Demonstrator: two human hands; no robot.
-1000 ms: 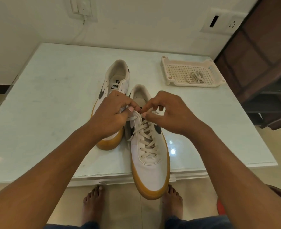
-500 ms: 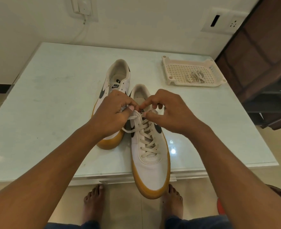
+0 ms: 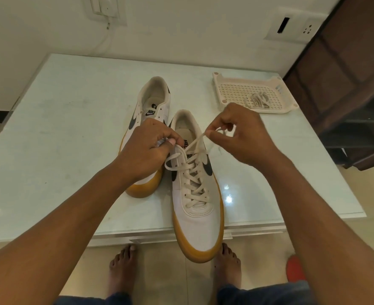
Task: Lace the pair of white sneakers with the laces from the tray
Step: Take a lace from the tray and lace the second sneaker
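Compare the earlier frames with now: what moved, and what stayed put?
The right hand, pinching one end of the lace, pulled up and to the right, away from the tongue, drawing that end taut above the near sneaker. The left hand stayed at the top eyelets, holding the other end. Nothing was let go. Both the near sneaker and the far sneaker, the tray and its spare lace did not move.

We find wide open table point(image 3: 60, 139) left of the far sneaker point(image 3: 154, 100) and a narrower lane between near sneaker point(image 3: 198, 221) and tray point(image 3: 217, 84), while left hand point(image 3: 146, 150), right hand point(image 3: 245, 137) and taut lace point(image 3: 196, 143) block the middle.
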